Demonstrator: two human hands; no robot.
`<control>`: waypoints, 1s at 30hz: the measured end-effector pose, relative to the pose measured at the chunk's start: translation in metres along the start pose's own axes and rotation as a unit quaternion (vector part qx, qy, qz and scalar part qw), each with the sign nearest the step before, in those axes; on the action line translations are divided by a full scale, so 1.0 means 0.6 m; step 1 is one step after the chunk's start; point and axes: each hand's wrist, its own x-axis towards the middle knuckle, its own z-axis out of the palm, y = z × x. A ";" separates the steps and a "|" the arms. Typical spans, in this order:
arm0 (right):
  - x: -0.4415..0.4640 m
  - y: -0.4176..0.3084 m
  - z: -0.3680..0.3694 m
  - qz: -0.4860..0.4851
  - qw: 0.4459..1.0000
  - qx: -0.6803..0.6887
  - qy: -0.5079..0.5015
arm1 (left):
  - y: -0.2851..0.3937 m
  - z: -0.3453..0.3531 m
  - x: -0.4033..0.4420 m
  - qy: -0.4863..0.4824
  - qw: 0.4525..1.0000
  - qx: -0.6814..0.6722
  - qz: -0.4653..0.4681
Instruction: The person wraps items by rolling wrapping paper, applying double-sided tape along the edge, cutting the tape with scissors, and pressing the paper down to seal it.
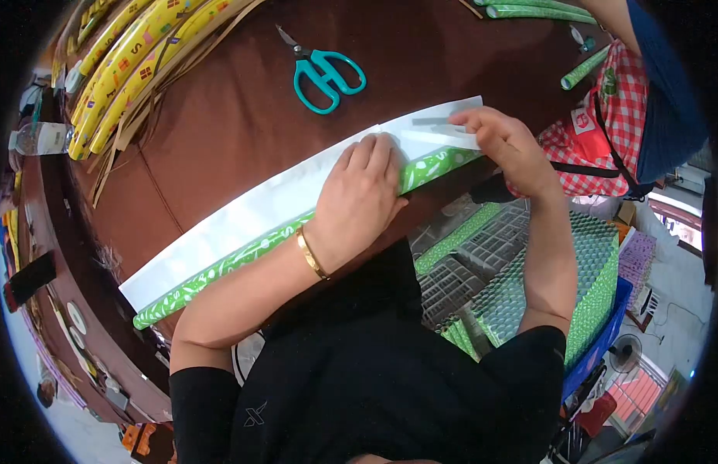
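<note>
A partly unrolled sheet of green patterned wrapping paper (243,259) lies slantwise along the near table edge, its white underside (258,189) facing up. My left hand (363,193), with a gold bracelet at the wrist, rests flat on the paper, pressing it near the rolled green edge. Near the sheet's right end, my right hand (513,147) pinches a thin whitish strip (440,140) between thumb and fingers. The strip lies over the white side; its exact kind I cannot make out. Teal-handled scissors (325,76) lie beyond the sheet, apart from both hands.
Yellow patterned rolls (135,66) are stacked at the far left beside a plastic bottle (40,139). A person in blue (672,93) stands at the right by a red checked bag (626,100). Many green rolls (560,263) fill a blue crate (606,329) below the table edge.
</note>
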 end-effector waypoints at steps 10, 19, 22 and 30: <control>0.067 -0.075 0.011 0.084 0.989 -0.079 -0.093 | -0.006 0.005 -0.001 -0.002 1.000 -0.025 -0.015; 0.076 -0.084 0.029 -0.072 0.980 -0.109 -0.152 | -0.013 0.007 -0.004 -0.018 0.999 -0.043 -0.014; 0.080 -0.073 0.044 -0.084 0.952 -0.283 -0.080 | -0.015 0.010 -0.005 -0.014 0.999 -0.035 -0.016; 0.086 -0.080 0.059 0.010 0.885 -0.464 0.029 | -0.013 0.006 0.000 -0.046 0.998 -0.045 -0.027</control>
